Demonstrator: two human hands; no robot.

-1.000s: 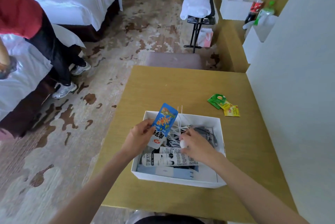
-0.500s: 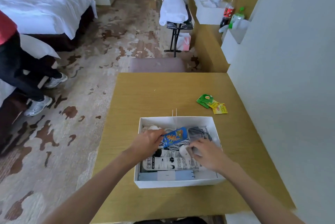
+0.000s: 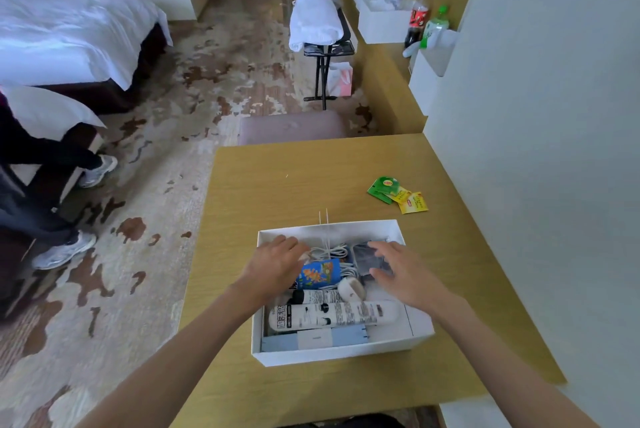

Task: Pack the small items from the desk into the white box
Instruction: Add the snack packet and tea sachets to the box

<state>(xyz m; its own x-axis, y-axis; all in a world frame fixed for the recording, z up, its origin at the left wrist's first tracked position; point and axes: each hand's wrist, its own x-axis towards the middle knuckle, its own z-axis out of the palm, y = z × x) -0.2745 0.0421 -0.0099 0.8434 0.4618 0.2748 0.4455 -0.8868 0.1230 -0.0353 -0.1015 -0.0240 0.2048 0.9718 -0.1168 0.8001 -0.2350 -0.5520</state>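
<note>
The left hand (image 3: 277,266) and right hand (image 3: 398,275) are held spread wide, gripping nothing, over the filled white box (image 3: 332,355) on the desk (image 3: 294,185). Tea sachets (image 3: 398,193) are seen beyond it.

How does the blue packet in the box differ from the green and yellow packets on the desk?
The blue packet lies inside the white box; the green and yellow packets lie out on the desk. The blue packet is single and looks larger; the others are several, small and overlapping. All are flat.
</note>
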